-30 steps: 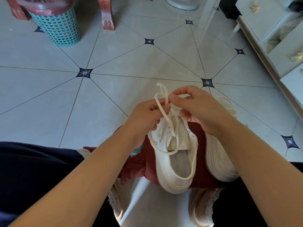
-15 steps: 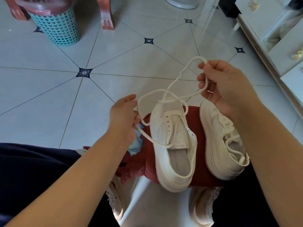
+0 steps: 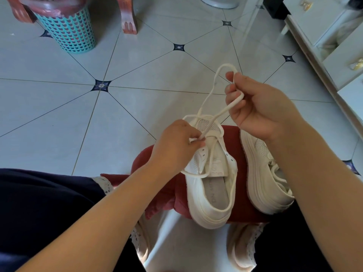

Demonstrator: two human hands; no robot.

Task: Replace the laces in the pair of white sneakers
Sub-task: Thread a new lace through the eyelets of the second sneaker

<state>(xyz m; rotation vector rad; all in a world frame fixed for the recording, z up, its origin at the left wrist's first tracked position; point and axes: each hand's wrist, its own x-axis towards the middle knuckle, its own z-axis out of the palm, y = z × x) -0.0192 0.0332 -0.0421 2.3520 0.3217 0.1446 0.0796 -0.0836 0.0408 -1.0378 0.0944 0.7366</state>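
Observation:
Two white sneakers rest on a dark red cloth (image 3: 237,193) on the floor in front of me. The left sneaker (image 3: 212,185) sits upright with its toe pointing away, and a white lace (image 3: 211,97) runs loosely through its front eyelets. My left hand (image 3: 176,144) pinches the lace at the sneaker's toe end. My right hand (image 3: 257,107) is raised above the toe and holds a loop of the same lace. The right sneaker (image 3: 267,173) lies tilted on its side, with its own lace tangled on top.
A teal plastic basket (image 3: 68,30) stands at the far left beside carved wooden furniture legs (image 3: 127,16). A white cabinet with gold handles (image 3: 337,48) runs along the right. My knees in dark clothing frame the cloth.
My left hand moved right from beside the sneaker onto its toe and pinched the lace there. My right hand stayed raised, keeping its loop of lace.

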